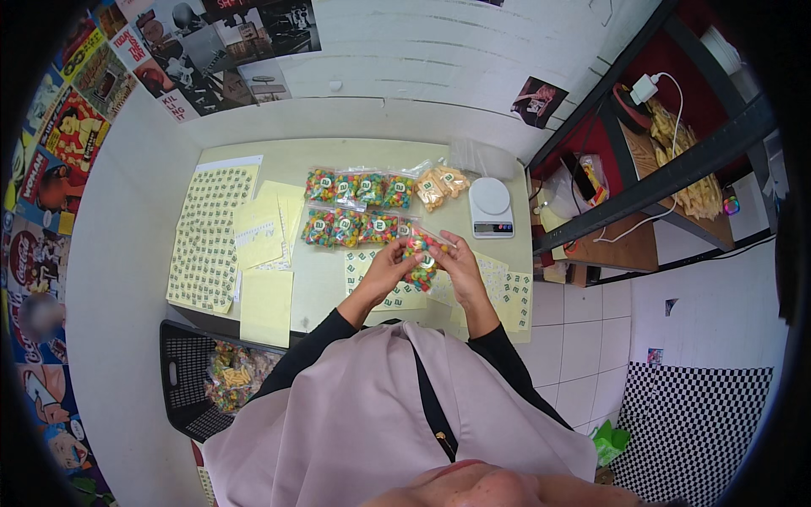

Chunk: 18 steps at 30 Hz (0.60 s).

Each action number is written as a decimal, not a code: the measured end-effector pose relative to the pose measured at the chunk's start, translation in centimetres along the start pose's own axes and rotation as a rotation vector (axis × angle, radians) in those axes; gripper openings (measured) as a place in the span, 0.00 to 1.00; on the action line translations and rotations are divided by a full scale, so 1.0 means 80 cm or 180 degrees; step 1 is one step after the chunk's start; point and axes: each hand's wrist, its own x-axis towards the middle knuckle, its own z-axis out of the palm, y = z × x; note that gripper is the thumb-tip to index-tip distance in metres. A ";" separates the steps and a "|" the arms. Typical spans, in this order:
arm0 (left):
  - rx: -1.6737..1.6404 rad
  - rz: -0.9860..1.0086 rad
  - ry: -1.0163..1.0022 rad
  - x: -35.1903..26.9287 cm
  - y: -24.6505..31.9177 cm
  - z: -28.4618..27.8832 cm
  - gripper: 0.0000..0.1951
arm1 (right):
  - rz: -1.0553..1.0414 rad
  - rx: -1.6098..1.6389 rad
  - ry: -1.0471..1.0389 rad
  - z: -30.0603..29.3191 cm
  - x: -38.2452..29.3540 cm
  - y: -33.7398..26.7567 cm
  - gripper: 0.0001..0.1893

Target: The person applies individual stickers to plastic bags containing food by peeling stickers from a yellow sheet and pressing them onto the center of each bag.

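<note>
Between both hands I hold a clear plastic bag of multicoloured round sweets (418,277), with a round white label on its front. My left hand (389,263) grips the bag's left side, the thumb lying near the label. On the opposite side, my right hand (462,266) pinches the bag's upper right edge. Beyond my hands, similar labelled bags lie in two rows, a back row (369,190) and a front row (346,228). The held bag partly hides the front row's right end. Sticker sheets (400,299) lie beneath my hands.
A white digital scale (492,218) stands at the table's right, near bags of pale stick snacks (437,188). A large sticker sheet (209,241) and yellow backing papers (266,310) cover the left side. A black plastic basket (180,380) holds more bags. Shelving (640,247) rises at right.
</note>
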 end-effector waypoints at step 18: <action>0.0175 0.0040 0.0341 0.000 -0.011 0.009 0.18 | -0.0451 -0.0469 -0.0443 -0.003 -0.003 0.020 0.43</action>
